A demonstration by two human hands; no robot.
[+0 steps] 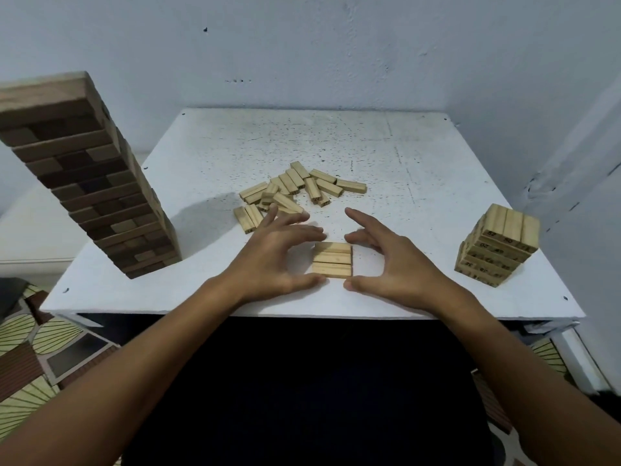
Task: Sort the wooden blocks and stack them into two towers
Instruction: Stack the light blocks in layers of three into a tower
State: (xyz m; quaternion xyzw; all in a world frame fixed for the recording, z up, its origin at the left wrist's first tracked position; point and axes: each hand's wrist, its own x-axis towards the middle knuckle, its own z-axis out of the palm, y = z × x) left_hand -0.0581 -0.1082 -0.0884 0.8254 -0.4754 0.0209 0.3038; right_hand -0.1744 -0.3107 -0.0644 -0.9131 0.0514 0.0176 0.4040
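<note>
Dim, soft shadows, wide-angle edge distortion

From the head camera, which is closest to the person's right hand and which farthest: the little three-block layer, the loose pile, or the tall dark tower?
1. Three-block layer, beside the right hand.
2. Loose pile, behind, centre table.
3. Tall dark tower, far left.

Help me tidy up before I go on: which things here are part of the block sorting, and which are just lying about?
Part of the job:
loose pale blocks
three-block layer between the left hand and right hand
short pale stack
tall dark tower

Just there:
white table
patterned floor covering
</note>
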